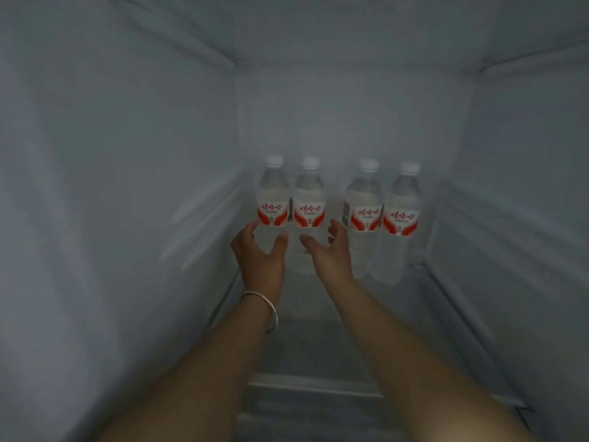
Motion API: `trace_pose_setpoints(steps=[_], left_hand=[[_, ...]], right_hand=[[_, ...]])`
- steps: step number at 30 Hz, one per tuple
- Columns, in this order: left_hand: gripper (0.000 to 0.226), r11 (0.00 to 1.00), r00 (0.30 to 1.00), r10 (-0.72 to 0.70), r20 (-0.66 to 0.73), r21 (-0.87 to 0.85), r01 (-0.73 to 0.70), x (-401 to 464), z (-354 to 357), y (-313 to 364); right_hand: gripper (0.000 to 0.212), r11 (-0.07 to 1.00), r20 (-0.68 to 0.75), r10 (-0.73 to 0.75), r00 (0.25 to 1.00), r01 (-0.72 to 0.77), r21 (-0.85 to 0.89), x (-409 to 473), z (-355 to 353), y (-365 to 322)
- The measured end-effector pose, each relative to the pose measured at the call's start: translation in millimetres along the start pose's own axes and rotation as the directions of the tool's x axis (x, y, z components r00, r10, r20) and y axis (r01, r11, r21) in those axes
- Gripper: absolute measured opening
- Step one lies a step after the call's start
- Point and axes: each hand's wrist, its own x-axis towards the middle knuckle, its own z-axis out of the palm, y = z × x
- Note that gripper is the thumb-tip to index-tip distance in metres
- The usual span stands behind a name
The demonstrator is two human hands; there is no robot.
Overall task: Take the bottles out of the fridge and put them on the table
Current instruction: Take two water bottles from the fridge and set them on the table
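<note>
Four bottles stand upright in a row at the back edge of the fridge shelf: bottle 1 and bottle 2 touch, then a gap, then bottle 3 and bottle 4 touch, the last near the back right corner. All have white caps and red-and-white labels.

Left hand: grip spread wide, thumb and fingers either side of bottle 1's lower body, holding nothing. Whether a fingertip touches the label cannot be told; the frame is soft.

Right hand: grip also wide, reaching at bottle 2's lower half, holding nothing.

A bangle sits on the left wrist.

Progress: judged at the very start of removal. No bottle is lifted, and no worktop is in view. All four remain to be taken out and set down.
</note>
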Motion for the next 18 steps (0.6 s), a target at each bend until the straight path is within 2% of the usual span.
trace_pose_setpoints(steps=[4,6,9,12,16,18], left_hand=[[0.058,0.99,0.99,-0.137,-0.026,-0.031,0.136,27,14,-16],[0.06,0.992,0.993,-0.115,-0.024,-0.055,0.114,41,19,-19],[0.062,0.986,0.993,-0.098,0.069,-0.132,0.106,55,24,-27],[0.081,0.981,0.985,-0.089,0.145,-0.159,0.112,67,26,-44],[0.062,0.983,0.978,-0.095,0.187,-0.138,0.122,74,26,-43],[0.077,0.991,0.985,-0.071,0.156,-0.097,0.087,73,25,-41]], right_hand=[[0.079,1.0,0.033,-0.005,0.999,0.006,-0.025,23,8,12],[0.066,0.999,0.059,-0.041,0.997,0.042,-0.014,33,8,13],[0.046,0.997,0.109,-0.071,0.991,0.068,0.03,46,10,15],[0.057,0.997,0.118,-0.064,0.991,0.059,0.039,59,16,23],[0.058,0.996,0.086,-0.063,0.994,0.058,0.062,65,18,27],[0.058,0.996,0.057,-0.07,0.996,0.067,0.055,65,19,27]])
